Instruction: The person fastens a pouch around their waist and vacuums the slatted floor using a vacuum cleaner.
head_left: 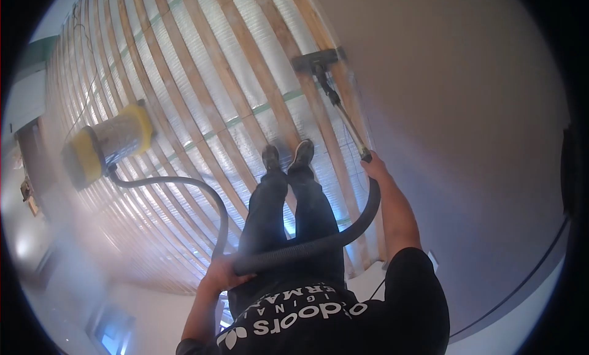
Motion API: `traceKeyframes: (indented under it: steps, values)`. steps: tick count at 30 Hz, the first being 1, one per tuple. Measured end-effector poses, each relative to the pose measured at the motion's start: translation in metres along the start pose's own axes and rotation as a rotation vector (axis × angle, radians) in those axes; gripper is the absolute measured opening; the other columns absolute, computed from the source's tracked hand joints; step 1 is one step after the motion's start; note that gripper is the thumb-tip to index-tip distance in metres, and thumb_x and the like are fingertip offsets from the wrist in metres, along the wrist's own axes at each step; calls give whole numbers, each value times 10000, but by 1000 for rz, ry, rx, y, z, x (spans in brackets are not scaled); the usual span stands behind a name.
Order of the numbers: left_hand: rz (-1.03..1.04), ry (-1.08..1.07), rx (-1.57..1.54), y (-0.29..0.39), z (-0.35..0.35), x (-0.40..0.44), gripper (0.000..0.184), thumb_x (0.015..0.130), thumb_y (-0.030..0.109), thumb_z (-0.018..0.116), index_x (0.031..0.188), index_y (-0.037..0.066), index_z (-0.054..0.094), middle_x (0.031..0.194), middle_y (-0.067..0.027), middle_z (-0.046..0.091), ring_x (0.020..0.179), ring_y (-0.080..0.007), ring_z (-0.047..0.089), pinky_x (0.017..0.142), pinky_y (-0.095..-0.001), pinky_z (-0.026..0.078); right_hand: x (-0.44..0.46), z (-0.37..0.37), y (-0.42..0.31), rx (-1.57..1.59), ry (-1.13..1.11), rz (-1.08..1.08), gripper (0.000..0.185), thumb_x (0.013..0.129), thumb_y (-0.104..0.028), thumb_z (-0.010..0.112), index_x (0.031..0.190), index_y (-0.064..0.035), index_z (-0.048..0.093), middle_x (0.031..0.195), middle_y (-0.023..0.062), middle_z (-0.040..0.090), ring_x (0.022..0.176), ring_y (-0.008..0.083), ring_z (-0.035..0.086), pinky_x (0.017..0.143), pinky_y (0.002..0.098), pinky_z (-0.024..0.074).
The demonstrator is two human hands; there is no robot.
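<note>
My right hand is wrapped round the upper end of a vacuum cleaner wand, where the hose joins it. The wand slants away to a dark, wide floor nozzle resting by the wooden battens near the wall. My left hand grips the dark ribbed vacuum hose at my waist, left of my body. From there the hose curves across my front up to the wand, and its other stretch runs left to a yellow and grey vacuum cleaner lying on the battens.
Long wooden battens run across silvery foil on the floor, with green tape strips between. A plain wall rises close on my right. My shoes stand among the battens. A dark cable hangs at the lower right.
</note>
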State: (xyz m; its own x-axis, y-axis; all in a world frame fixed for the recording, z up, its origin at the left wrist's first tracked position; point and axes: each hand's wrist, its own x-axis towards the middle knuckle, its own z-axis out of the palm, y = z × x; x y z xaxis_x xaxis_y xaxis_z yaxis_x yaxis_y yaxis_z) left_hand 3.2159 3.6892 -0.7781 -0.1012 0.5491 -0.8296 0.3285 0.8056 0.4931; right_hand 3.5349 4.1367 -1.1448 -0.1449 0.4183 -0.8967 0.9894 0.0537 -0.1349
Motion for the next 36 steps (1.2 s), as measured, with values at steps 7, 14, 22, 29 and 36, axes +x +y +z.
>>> traceKeyframes:
  steps: [7,14,22,29,36]
  values:
    - [65,-47,53,-30,65,-13,521,786,429,913,1148,110,715,962,-157,753,911,-405,738,820,-499,586,-34,60,101,9,13,43,837,938,-413,750,1636,-140,377,1411,331,634,1326,495,609,1134,512,497]
    - [66,-158,104,-70,131,-16,570,798,477,899,1184,112,691,1037,-156,748,993,-397,728,885,-498,577,-89,98,189,-97,20,123,793,958,-413,746,1602,-83,420,1422,295,642,1340,461,611,1137,488,491]
    - [33,-172,152,-123,199,-64,582,829,512,863,1214,117,682,1099,-153,742,1056,-388,716,924,-486,569,-135,163,243,-95,11,136,834,930,-397,752,1614,-84,393,1369,325,662,1289,454,651,1099,491,521]
    - [46,-166,86,-155,238,-102,597,819,510,869,1224,115,678,1093,-156,735,1059,-388,711,935,-490,563,-187,210,313,-184,-30,196,760,921,-378,757,1498,33,482,1265,306,715,1138,437,726,1028,485,566]
    - [126,-54,33,-170,293,-133,544,774,431,900,1148,104,679,982,-127,729,974,-378,725,882,-494,568,-263,187,307,261,23,119,503,920,-310,776,1252,54,673,1115,210,751,1044,322,732,954,450,560]
